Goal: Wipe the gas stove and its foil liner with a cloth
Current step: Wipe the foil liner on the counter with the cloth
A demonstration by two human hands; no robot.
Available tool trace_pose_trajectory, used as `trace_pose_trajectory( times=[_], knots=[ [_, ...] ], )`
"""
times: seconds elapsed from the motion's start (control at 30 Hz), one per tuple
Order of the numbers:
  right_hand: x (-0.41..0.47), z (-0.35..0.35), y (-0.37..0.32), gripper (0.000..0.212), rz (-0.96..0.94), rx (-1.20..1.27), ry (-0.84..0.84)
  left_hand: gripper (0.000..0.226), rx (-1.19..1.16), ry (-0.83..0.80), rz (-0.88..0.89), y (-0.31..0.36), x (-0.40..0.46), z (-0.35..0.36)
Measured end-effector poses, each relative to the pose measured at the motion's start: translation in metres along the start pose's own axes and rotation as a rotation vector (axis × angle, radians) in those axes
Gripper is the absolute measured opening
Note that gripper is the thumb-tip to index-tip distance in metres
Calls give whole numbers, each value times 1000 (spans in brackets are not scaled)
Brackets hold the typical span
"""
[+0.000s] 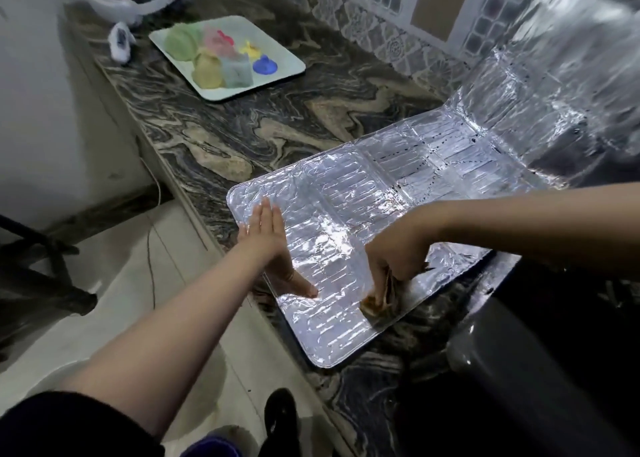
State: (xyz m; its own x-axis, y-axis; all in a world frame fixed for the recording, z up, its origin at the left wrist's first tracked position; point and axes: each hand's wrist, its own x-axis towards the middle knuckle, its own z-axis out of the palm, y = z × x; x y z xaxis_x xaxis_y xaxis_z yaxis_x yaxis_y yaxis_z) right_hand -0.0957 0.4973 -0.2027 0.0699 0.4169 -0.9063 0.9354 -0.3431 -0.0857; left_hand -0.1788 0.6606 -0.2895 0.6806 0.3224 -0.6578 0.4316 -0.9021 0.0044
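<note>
- Left hand [268, 245], fingers straight and together, presses flat on the foil liner [339, 221] spread across a marbled countertop [242, 117].
- Right hand [398, 245] pinches a brownish cloth [375, 300] against the liner's near edge.
- A dark stove [554, 318] sits just right.

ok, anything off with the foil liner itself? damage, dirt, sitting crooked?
Yes. The foil liner is crinkled, with dark specks and brownish grime near its middle fold. Its near corner overhangs the counter edge. The left hand presses it flat while the right hand wipes with the cloth.
</note>
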Motion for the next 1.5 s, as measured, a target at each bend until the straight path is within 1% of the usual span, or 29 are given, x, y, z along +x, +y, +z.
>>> trace_pose_trajectory(
  times=[0.07,0.1,0.17,0.27,0.33,0.37,0.4,0.43,0.47,0.53,0.6,0.63,0.8,0.9,0.97,1.03,1.1,1.17,1.27,1.33,1.4,1.47,1.5],
  knots=[
    [-5,-15,11,47,79,76,-8,169,28,-11,-7,4,1,-4],
    [-8,-24,18,45,117,98,47,169,46,-7,4,7,1,-7],
    [-10,-47,36,43,191,171,247,168,75,5,81,15,7,-15],
    [-1,-78,58,39,238,336,568,165,35,20,197,28,20,-26],
    [16,-93,68,34,274,310,737,163,4,105,259,33,32,-26],
    [30,-97,72,33,291,271,795,163,-6,159,281,34,36,-23],
    [43,-100,76,36,294,242,833,163,-7,213,292,33,42,-19],
    [58,-102,77,43,288,222,835,164,-9,264,295,33,46,-13],
    [69,-100,77,50,272,187,811,164,-18,318,297,32,48,-6],
    [86,-94,75,56,245,55,751,165,-39,399,301,31,53,4],
    [90,-83,74,62,226,-63,708,165,-44,441,308,30,55,7],
    [88,-78,75,64,204,-79,683,164,-46,452,308,30,55,8],
    [62,-44,77,57,91,-73,530,163,-46,479,313,29,56,9],
    [44,-23,69,48,19,-96,393,163,-45,474,320,30,55,9],
    [32,-12,64,37,2,-74,324,163,-44,469,319,30,54,9],
    [27,-3,59,31,35,-58,254,163,-43,468,318,30,53,9],
    [23,4,54,40,53,-59,155,163,-39,469,314,30,53,9],
    [19,13,52,47,22,-5,44,163,-38,465,315,30,53,9],
    [19,27,52,42,8,113,-76,164,-33,459,313,30,53,8],
    [18,33,49,44,35,146,-142,164,-34,459,312,30,53,8],
    [14,32,46,41,68,181,-166,164,-38,459,316,30,52,7],
    [4,21,48,37,119,243,-100,164,-46,461,328,28,52,8],
    [-3,11,51,41,153,297,-49,163,-46,463,333,25,51,8]
  ],
)
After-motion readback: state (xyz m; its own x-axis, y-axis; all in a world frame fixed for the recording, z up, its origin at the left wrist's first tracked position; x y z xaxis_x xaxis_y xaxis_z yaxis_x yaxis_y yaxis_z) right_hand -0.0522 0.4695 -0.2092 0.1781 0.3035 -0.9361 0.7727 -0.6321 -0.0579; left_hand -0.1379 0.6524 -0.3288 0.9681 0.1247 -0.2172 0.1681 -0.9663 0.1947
